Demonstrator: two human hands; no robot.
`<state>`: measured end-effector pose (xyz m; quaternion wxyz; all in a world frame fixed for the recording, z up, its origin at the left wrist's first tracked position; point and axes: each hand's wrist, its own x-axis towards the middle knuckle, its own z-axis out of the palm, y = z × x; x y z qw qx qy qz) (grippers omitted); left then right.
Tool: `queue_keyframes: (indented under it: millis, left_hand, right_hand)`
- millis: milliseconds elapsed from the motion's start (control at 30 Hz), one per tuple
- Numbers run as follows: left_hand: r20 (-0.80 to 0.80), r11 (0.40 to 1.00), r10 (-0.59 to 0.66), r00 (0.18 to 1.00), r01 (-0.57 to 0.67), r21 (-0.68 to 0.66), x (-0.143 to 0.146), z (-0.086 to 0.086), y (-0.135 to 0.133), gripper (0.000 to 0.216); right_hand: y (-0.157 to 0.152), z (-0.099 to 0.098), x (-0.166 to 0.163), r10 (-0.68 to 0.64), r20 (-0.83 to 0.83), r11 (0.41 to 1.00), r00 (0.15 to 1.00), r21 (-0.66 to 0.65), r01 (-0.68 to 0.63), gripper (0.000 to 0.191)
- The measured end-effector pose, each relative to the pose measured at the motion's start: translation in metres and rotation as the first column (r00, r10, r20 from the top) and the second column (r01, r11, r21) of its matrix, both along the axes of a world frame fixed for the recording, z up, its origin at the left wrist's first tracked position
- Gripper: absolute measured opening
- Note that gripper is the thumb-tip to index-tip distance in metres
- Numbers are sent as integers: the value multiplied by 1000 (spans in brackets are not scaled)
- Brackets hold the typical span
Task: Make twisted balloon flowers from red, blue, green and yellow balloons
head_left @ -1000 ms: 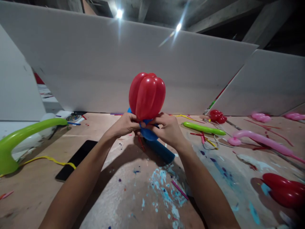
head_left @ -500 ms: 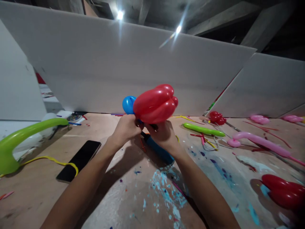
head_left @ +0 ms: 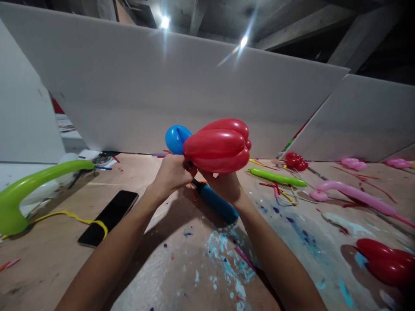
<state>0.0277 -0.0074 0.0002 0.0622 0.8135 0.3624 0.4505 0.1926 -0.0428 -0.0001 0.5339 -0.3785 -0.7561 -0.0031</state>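
A bundle of long red balloon lobes (head_left: 217, 147) is held up over the middle of the table, joined at its left end to a round blue balloon (head_left: 177, 139). My left hand (head_left: 173, 172) is closed just under the join of the two colours. Under the red lobes, my right hand (head_left: 225, 185) is closed around their lower side, its fingertips partly hidden. On the table below lies a dark blue balloon pump (head_left: 218, 205), partly covered by my right hand. Whatever my left fingertips pinch at the join is hidden.
On the left are a black phone (head_left: 108, 218) and a long green balloon (head_left: 42, 181) with a yellow tail. Right of my hands lie a thin green balloon (head_left: 278, 177), a pink balloon (head_left: 356, 196) and red balloons (head_left: 385, 261). White boards (head_left: 194, 86) stand behind.
The red lobes have turned and shifted slightly right, showing more of their side. The blue balloon has tilted up a little. Both hands stay almost in place.
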Motion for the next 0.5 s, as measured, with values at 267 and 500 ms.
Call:
queue_keyframes:
  millis: [267, 500]
  left_hand:
    - [48, 999, 19, 999, -21, 35, -1, -1, 2, 10]
    - [143, 995, -53, 988, 41, 87, 4, -4, -1, 12]
  right_hand:
    - [5, -5, 2, 214, -269, 945, 939, -187, -269, 21]
    - [13, -16, 10, 181, -603, 824, 777, -338, -454, 32]
